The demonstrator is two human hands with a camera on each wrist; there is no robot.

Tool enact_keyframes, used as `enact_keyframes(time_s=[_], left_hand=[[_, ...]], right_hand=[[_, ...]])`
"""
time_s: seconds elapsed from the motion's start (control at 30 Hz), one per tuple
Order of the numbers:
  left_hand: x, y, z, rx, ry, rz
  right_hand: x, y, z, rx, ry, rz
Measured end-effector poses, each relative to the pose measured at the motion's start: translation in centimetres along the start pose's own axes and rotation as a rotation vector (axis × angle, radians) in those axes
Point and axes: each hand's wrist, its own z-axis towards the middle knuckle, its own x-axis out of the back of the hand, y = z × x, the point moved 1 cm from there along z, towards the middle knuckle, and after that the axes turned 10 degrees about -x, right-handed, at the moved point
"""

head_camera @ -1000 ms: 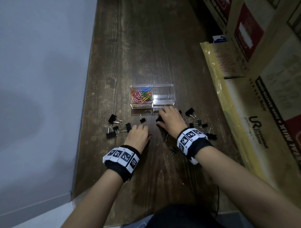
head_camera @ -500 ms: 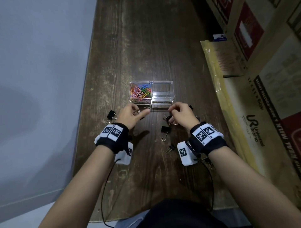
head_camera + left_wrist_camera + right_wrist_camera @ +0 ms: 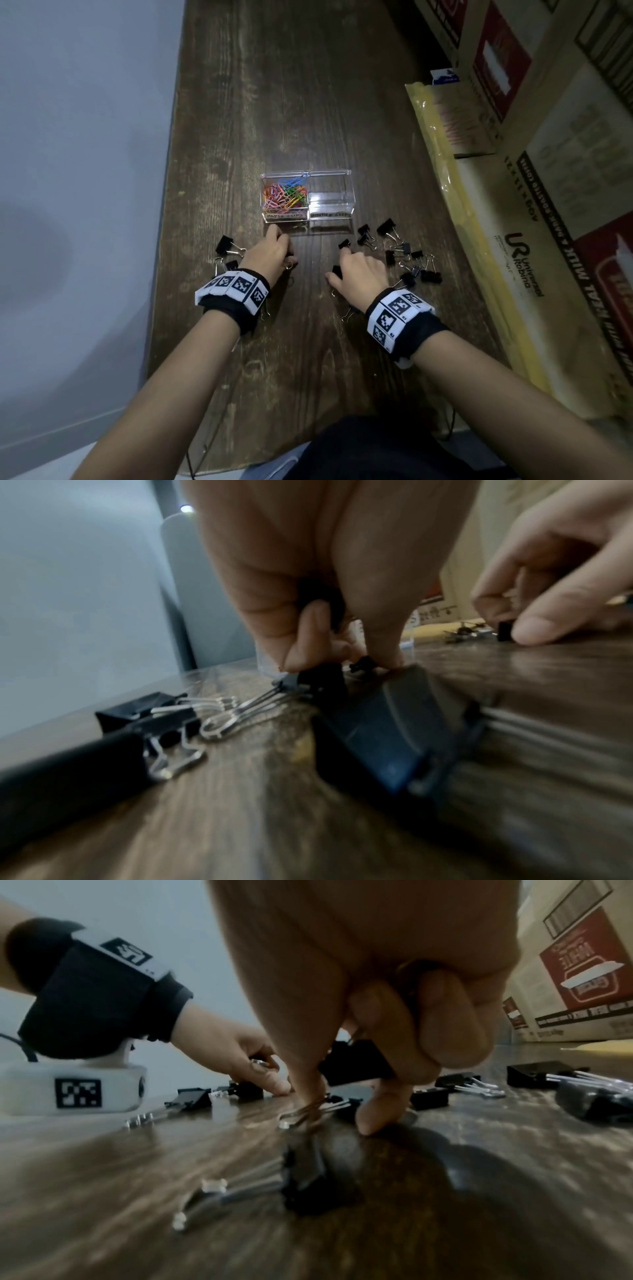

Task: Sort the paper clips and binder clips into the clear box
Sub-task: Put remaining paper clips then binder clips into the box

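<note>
Now | left hand (image 3: 269,255) pinching a black binder clip (image 3: 320,679) on the table | right hand (image 3: 359,274) curled around another binder clip (image 3: 356,1064) | clear box (image 3: 330,205) labels: "PAPER CLIPS", "BINDER CLIPS"

- Your left hand (image 3: 270,253) and right hand (image 3: 359,274) rest on the table (image 3: 308,102) among black binder clips (image 3: 387,228).
- Clear box (image 3: 306,198): coloured paper clips (image 3: 284,197) in left compartment.

Storeroom-like corner: printed cardboard cartons (image 3: 548,102) stacked beside worn wooden table (image 3: 291,85), plain wall (image 3: 85,137).
</note>
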Motion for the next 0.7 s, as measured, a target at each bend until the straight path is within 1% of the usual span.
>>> enact_keyframes(time_s=[0.1,0.2,0.3,0.37,0.47,0.53,0.63,0.7], left_hand=[[0.9,1.1,0.7,-0.053,0.064,-0.068],[3.7,3.1,3.3,-0.076,0.177,-0.236],[6.7,5.2,7.4,-0.092,0.230,-0.254],[7.5,6.0,10.0,-0.079,0.219,-0.218],[6.5,6.4,12.6,-0.022,0.096,-0.088],[5.6,6.4,13.1,-0.009,0.040,-0.035],[5.6,6.1,12.5,-0.031,0.041,-0.025],[6.5,5.8,11.5,-0.062,0.082,-0.015]], right_hand=[[0.9,0.6,-0.3,-0.042,-0.067,0.152],[2.6,2.2,-0.4,-0.138,-0.054,0.313],[4.2,3.7,0.0,-0.169,-0.025,0.328],[4.8,4.4,0.6,-0.184,-0.020,0.313],[5.3,5.2,2.0,-0.249,-0.027,0.370],[5.8,5.2,3.2,-0.278,-0.005,0.435],[7.0,4.5,5.0,-0.266,0.010,0.497],[8.1,3.6,6.4,-0.234,0.012,0.545]])
